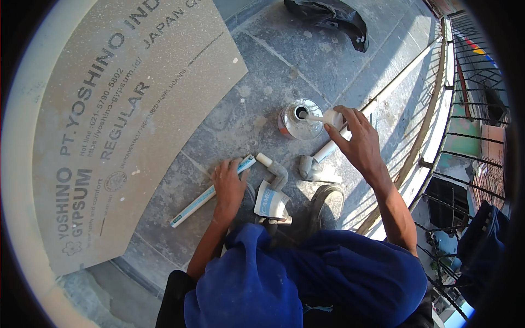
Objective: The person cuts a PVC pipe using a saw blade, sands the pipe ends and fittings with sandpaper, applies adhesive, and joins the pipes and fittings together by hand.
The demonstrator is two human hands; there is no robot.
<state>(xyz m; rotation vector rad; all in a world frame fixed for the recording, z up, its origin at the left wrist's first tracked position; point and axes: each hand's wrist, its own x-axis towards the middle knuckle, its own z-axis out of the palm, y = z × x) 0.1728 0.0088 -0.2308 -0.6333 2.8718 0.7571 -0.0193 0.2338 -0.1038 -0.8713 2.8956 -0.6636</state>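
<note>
My left hand (229, 183) is closed round a white pipe (198, 205) with a light-blue stripe, which lies slanting over the floor. In my right hand (358, 139), thumb and fingers pinch a white cap (331, 118) with a pale applicator stem. That stem reaches to the open mouth of a clear bottle (306, 127) with an orange patch on its side. Close to my left hand, a grey elbow fitting (280, 176) has a short white stub in its end. Below my right hand, another grey elbow (306, 165) sits beside a second white pipe (330, 148).
A white-and-blue cylindrical item (269, 201) rests near my shoe (328, 206). A large gypsum board (131, 109) covers the left side. Beyond, a black plastic bag (331, 22) lies on the grey tiles (273, 71). A metal railing (470, 109) runs along the right.
</note>
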